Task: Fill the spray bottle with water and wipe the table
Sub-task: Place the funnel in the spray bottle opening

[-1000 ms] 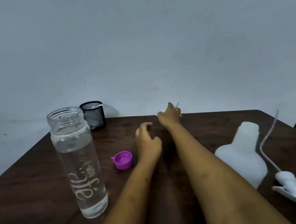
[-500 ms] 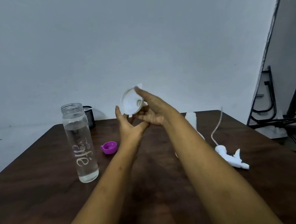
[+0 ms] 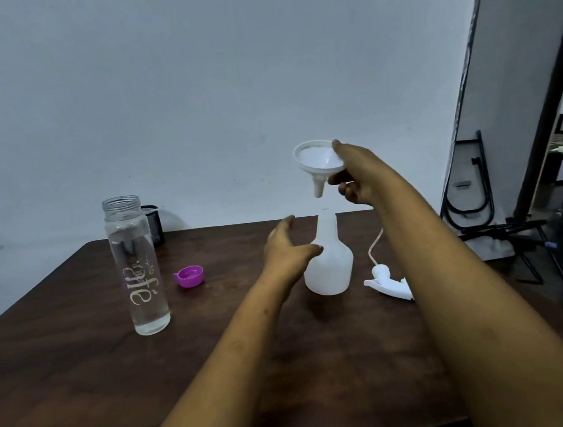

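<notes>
Gripping funnel (image 3: 318, 159) over uncapped spray bottle (image 3: 334, 267), right hand (image 3: 359, 175).

Right hand (image 3: 356, 178) holds funnel (image 3: 316, 160) above spray bottle (image 3: 329, 263).

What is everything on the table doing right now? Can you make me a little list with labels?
Right hand: holds funnel above spray bottle, spout not in yet
Left hand: open, by the spray bottle's side
Water bottle: upright, uncapped, water inside
Pink cap: on table, beside water bottle
Spray head: lying on table, right of spray bottle
</notes>
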The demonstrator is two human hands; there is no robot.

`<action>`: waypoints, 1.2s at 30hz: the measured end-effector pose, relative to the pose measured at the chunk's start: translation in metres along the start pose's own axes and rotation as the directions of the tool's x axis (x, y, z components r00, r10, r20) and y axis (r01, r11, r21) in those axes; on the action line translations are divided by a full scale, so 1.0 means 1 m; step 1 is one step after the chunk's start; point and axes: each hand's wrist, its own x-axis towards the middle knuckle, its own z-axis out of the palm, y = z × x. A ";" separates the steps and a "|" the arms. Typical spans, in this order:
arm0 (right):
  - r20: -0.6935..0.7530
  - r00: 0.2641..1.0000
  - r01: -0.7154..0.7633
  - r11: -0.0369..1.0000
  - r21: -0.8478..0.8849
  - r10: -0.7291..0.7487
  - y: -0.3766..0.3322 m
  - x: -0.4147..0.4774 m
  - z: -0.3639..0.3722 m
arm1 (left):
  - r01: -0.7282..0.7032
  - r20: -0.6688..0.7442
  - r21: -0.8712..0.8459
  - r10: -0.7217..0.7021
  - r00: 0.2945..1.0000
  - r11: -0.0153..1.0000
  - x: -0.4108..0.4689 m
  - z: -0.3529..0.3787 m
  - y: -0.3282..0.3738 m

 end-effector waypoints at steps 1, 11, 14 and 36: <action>-0.011 1.000 -0.016 1.000 0.004 0.016 0.003 0.002 -0.006 | 0.021 0.000 0.016 -0.021 1.000 1.000 0.001 0.004 -0.004; 0.025 0.998 -0.063 0.996 0.057 0.062 0.032 0.020 -0.023 | 0.037 0.040 0.295 -0.051 0.998 0.955 0.019 0.038 -0.023; 0.044 0.997 -0.063 0.995 0.079 0.059 0.034 0.022 -0.023 | 0.033 0.059 0.324 -0.055 0.997 0.946 0.021 0.045 -0.027; 0.258 0.961 -0.113 0.992 0.050 0.096 0.060 0.022 -0.006 | -0.077 0.003 0.409 0.083 0.997 0.909 0.017 0.033 -0.029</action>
